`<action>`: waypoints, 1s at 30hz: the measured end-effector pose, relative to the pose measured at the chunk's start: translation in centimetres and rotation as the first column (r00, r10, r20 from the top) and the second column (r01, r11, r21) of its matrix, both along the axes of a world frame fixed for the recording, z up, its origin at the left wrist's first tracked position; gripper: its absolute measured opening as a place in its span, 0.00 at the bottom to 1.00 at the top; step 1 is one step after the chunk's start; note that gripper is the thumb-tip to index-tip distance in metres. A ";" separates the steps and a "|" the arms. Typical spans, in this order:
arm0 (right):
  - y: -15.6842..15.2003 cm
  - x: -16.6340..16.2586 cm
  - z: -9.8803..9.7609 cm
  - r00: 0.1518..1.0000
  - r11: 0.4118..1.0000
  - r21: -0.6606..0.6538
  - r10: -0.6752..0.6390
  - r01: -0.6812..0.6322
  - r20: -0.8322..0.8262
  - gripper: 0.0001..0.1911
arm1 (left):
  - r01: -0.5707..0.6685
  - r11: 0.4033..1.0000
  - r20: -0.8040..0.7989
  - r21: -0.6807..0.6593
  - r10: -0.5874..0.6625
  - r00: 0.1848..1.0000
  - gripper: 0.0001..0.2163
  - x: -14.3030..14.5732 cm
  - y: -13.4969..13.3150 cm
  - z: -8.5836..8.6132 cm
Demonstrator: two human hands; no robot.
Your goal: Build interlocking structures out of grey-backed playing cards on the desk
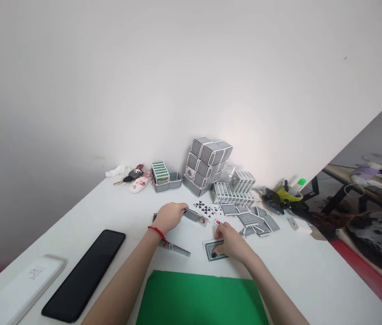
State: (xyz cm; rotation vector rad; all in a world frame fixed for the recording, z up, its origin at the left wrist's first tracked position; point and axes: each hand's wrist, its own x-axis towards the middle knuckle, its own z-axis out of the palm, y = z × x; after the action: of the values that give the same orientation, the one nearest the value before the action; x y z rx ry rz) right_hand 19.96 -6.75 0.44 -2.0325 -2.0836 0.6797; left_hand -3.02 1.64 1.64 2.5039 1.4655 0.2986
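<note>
My left hand (171,217) is closed, its fingertips pinching the end of a strip of folded playing cards (194,215). More of the folded cards (176,248) stand on edge below that wrist, which wears a red cord bracelet (157,234); the part between is hidden by the hand. My right hand (231,243) is closed with its thumb over a face-down grey-backed playing card (209,251). A small red-and-white card edge (217,222) shows at its fingertips. Just behind, face-up club cards (205,208) and loose face-down cards (250,220) are spread out.
A stack of folded-card boxes (207,164) stands against the wall, beside a card tray holding green-and-white packs (160,172). Packs (233,194) sit right of it. A green sheet (201,298), black phone (84,275), white power bank (21,289) and trinkets (139,183) lie around.
</note>
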 end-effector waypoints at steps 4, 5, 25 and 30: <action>0.0 0.2 0.1 1.000 1.000 0.013 -0.019 0.019 0.017 0.15 | 0.000 1.000 -0.004 0.003 0.000 1.000 0.16 0.0 0.0 0.0; -0.1 0.4 0.0 1.000 1.000 -0.011 -0.026 0.026 -0.004 0.14 | -0.002 1.000 -0.007 0.005 0.002 1.000 0.16 0.0 0.0 0.0; 5.8 5.1 -0.7 0.940 0.938 0.342 -0.161 0.051 0.301 0.22 | -0.010 1.000 -0.003 0.000 0.010 1.000 0.15 -0.1 -0.1 0.1; 5.0 5.6 -1.0 0.989 0.849 0.522 -0.133 0.080 0.064 0.30 | -0.004 1.000 -0.005 -0.002 0.004 1.000 0.15 -0.1 -0.1 0.2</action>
State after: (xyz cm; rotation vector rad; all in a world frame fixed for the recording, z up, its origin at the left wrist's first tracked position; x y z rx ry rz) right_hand 25.59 -1.72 -0.51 -1.8672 -1.9072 -0.0179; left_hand -3.10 1.56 1.83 2.5020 1.4719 0.2921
